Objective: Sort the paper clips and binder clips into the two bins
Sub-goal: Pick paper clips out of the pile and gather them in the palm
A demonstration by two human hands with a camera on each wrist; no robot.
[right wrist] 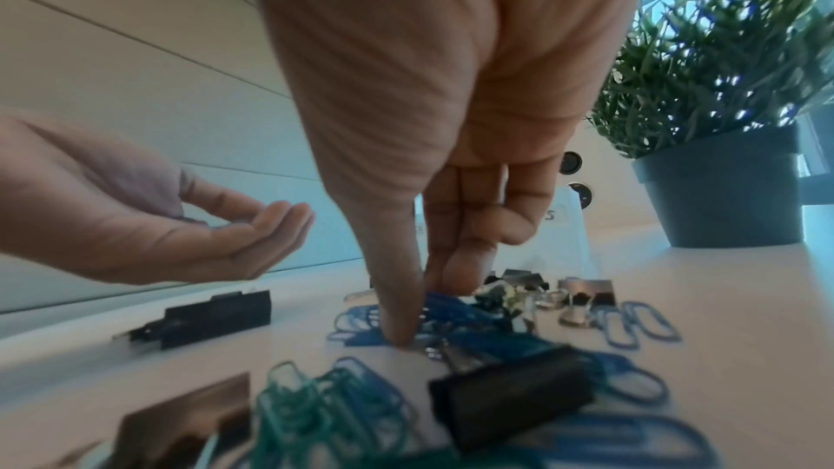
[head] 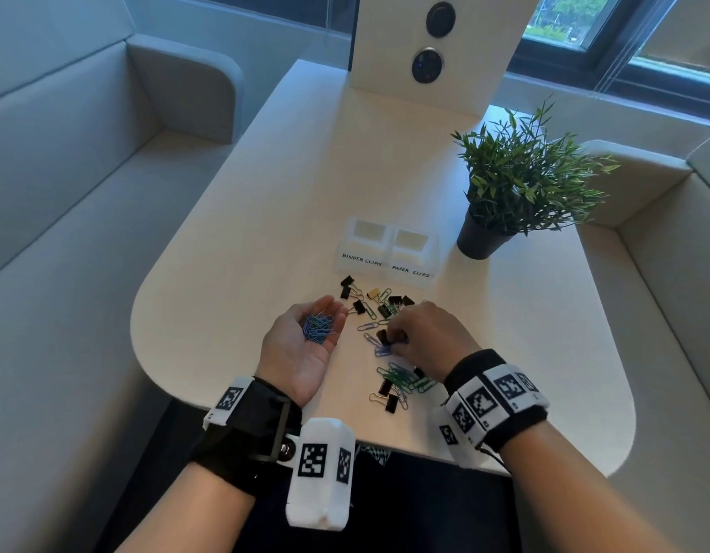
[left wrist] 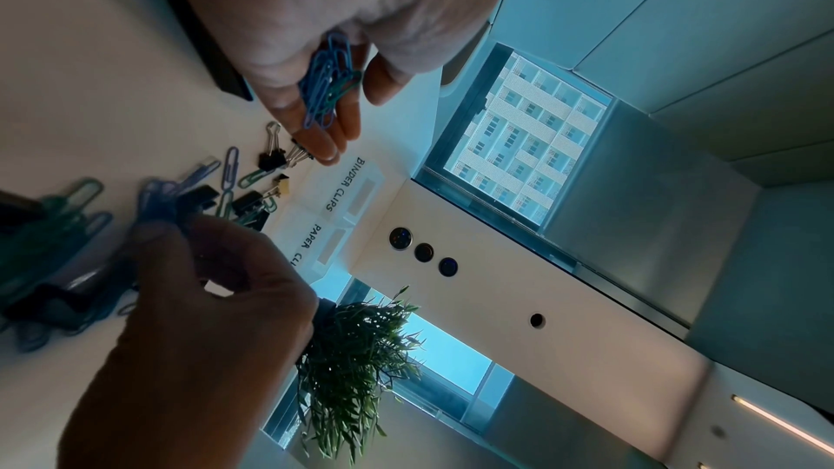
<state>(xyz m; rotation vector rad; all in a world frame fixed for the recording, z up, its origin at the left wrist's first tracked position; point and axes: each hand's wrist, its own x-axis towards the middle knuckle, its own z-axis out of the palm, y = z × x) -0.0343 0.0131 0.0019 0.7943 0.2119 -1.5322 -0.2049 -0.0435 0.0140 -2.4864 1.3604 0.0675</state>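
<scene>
My left hand (head: 329,313) lies palm up and cupped over the table, carrying a small heap of blue paper clips (head: 318,328) (left wrist: 327,81). My right hand (head: 397,338) (right wrist: 424,309) reaches down into the loose pile, thumb and fingertips pinching blue paper clips (right wrist: 442,309) against the table top. Two clear bins stand side by side behind the pile, the left one (head: 363,249) labelled BINDER CLIPS and the right one (head: 413,257) labelled PAPER CLIPS. Black binder clips (head: 347,287), a yellow binder clip (head: 373,293) and green paper clips (head: 405,379) lie scattered around my right hand.
A potted plant (head: 517,185) stands at the right, just behind the bins. A white panel with round sockets (head: 433,45) rises at the table's far end. The rounded table edge (head: 154,361) runs close under my left wrist. Cushioned benches flank both sides.
</scene>
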